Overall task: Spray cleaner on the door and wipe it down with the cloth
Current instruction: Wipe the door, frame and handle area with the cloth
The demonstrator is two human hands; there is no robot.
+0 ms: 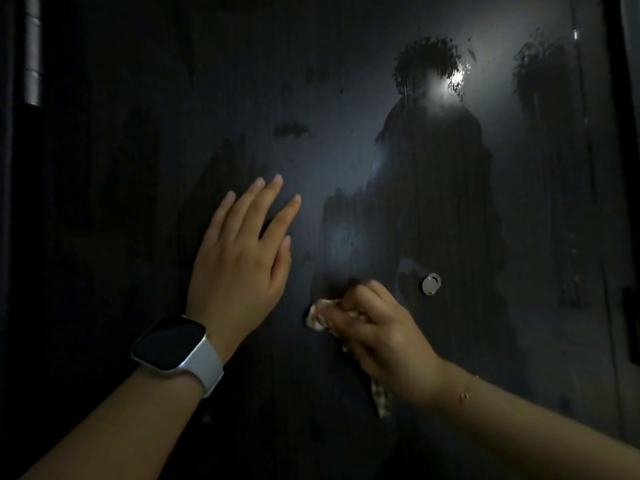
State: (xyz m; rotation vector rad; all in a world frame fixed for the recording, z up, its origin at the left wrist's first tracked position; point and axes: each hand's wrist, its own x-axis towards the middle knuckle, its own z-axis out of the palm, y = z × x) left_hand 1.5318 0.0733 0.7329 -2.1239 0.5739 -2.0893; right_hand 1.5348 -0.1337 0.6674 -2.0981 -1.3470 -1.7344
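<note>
A dark glossy door fills the view, with wet spray patches and streaks across its right half. My right hand grips a bunched light checked cloth and holds it against the door, left of and below a small round silver lock. A tail of the cloth hangs under my wrist. My left hand lies flat on the door with straight fingers, to the left of the cloth. A watch with a white strap sits on that wrist. No spray bottle is in view.
A silver hinge runs down the door's left edge at the top left. The door frame stands at the far right, with a dark fitting on it lower down. A bright light reflects off the upper right of the door.
</note>
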